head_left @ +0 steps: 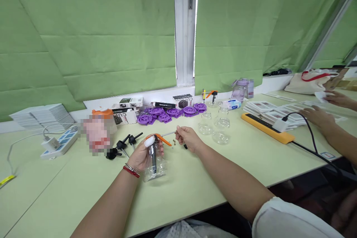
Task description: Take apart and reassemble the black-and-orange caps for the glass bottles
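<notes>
My left hand (142,155) is wrapped round a small clear bottle (155,165) that has a black and orange spray head (159,139) on top; one fingertip wears a white bandage. My right hand (187,138) pinches the end of a thin clear tube (168,133) that runs from the spray head. A few tiny dark bits (174,142) lie on the table between my hands. Several loose black spray heads (124,145) lie just left of the bottle.
Three empty clear bottles (216,126) stand beyond my right hand. Purple discs (167,113) and small boxes (126,109) line the window sill side. A power strip (60,142) lies left, an orange power strip (266,128) right. Another person's hands (320,117) rest among cards at the far right.
</notes>
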Motion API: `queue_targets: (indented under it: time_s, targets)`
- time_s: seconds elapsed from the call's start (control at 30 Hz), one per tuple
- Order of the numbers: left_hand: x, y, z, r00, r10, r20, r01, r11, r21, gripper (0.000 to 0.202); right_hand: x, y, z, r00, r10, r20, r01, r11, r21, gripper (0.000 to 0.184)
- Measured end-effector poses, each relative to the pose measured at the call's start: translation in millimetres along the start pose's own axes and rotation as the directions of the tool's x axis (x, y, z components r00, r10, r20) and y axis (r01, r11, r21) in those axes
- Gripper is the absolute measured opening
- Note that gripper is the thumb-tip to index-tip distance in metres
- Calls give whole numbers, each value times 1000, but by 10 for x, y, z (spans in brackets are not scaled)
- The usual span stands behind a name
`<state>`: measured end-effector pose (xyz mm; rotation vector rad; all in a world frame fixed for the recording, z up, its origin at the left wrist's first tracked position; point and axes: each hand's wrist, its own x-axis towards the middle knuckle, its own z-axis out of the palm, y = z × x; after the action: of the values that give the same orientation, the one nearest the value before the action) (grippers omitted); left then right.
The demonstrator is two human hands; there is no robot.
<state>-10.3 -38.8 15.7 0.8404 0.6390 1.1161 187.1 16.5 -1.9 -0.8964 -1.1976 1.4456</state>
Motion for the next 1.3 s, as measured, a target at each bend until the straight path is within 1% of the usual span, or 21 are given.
queue_targets:
  time_s: [0.1,0.17,0.2,0.3,0.4,0.47,0.57,0.63,0.7,0.77,0.83,0.93,1.03,1.1,1.17,1.23,1.3]
  targets:
    - [1,-14,15,1000,7,0,-7,1000,28,24,6,9,-25,1000,-9,5,9,999,-50,35]
    - [5,-20,14,1000,4,-10,-4,999,34,24,3,1,-39,1000,-24,19,25,999,-25,31]
    - [7,-20,11,1000,2,-15,-1,1000,31,24,0,-5,-43,999,-24,25,24,1000,-2,33]
    - [6,-14,8,1000,-2,-22,2,1000,17,24,-6,-16,-42,1000,22,22,-22,999,26,34]
    - [-4,-7,17,1000,-6,-22,6,1000,20,24,-6,-12,-34,998,65,9,-65,997,-50,37]
    - [-7,-5,22,1000,-8,-22,8,1000,30,25,-7,-14,-37,999,45,13,-44,997,-57,34]
    - [-1,-8,19,1000,-14,-28,15,999,29,25,-13,-29,-48,1000,9,26,-10,1000,18,30]
    - [5,-10,17,999,-17,-36,18,1000,23,25,-15,-37,-51,999,44,19,-45,999,30,30]
    - [5,-10,22,999,-18,-42,19,1000,20,25,-15,-36,-49,994,109,1,-109,994,-9,33]
    - [0,-8,32,999,-14,-41,15,1000,20,25,-14,-27,-44,990,140,-6,-140,989,-50,35]
    - [-7,-4,41,999,-13,-36,13,1000,23,24,-16,-21,-43,995,104,8,-103,993,-49,32]
    - [-13,2,41,999,-21,-39,22,999,29,24,-24,-27,-52,998,48,32,-49,999,21,25]
    - [-10,4,29,999,-21,-33,22,999,26,24,-28,-41,-61,995,86,45,-89,993,83,26]
    - [-4,1,21,1000,-17,-24,17,1000,22,24,-23,-37,-64,991,127,42,-129,989,73,28]
    - [1,-5,15,1000,-13,-18,13,1000,21,24,-13,-21,-67,989,147,33,-148,989,24,33]
    - [4,-12,9,1000,-13,-21,13,1000,25,25,-5,-2,-68,992,120,24,-120,993,-10,33]
    - [6,-16,4,999,-20,-29,21,999,25,25,-2,8,-69,998,65,23,-65,998,-7,29]
